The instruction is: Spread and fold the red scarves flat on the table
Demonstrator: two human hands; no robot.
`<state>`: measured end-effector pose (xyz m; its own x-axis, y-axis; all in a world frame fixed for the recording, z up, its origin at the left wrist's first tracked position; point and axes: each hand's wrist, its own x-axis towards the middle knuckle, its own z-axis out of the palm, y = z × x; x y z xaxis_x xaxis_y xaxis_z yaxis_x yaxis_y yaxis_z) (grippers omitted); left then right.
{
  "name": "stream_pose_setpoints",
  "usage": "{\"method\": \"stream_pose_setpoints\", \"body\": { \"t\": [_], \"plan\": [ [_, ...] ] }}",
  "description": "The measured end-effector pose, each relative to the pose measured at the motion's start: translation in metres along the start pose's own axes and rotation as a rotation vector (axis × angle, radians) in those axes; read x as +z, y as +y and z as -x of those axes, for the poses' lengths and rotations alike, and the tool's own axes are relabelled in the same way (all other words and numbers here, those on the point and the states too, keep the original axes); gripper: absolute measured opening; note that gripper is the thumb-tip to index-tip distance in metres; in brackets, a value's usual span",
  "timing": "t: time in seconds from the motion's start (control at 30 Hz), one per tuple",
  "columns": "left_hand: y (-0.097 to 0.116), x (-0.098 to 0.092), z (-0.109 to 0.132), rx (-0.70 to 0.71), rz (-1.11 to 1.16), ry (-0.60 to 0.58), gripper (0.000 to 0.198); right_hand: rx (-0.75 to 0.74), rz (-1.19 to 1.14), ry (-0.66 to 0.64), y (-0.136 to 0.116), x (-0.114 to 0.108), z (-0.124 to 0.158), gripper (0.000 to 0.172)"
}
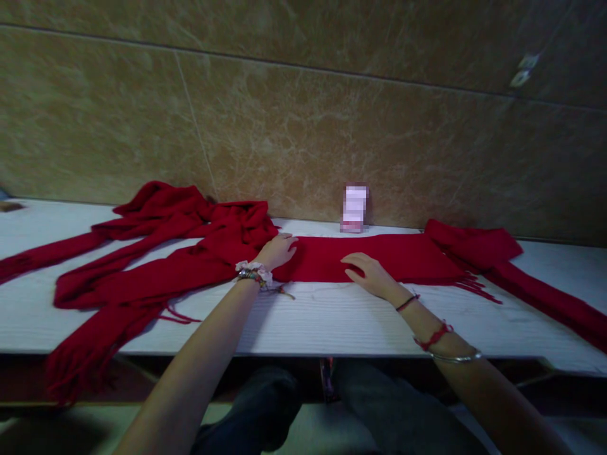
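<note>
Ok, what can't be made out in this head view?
- Small box against the wall: its face is pixelated, label unreadable.
- Left hand: fingertips lie in the bunched red scarf, so any grip is unclear.
- Scarf ends: cut off by the left and right frame edges.
- Wall fittings: too small and dim to identify.
- Under the table: dark.

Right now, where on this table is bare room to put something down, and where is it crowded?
The white table is bare along its near edge, in front of the left hand and right hand, both flat on the folded red scarf. Another free strip lies at far right, behind the scarf tail. The left side is crowded with the heaped red scarves.
</note>
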<state>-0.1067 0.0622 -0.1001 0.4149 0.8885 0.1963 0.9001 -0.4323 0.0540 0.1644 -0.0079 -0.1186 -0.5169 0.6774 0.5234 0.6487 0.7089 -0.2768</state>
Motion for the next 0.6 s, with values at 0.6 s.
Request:
{"method": "stream_pose_setpoints", "body": {
  "t": [0.6],
  "plan": [
    [0.003,-0.016,-0.018,-0.044,0.022,-0.113,0.042,0.042,-0.012,0.064,0.000,-0.005,-0.002,0.027]
  ]
}}
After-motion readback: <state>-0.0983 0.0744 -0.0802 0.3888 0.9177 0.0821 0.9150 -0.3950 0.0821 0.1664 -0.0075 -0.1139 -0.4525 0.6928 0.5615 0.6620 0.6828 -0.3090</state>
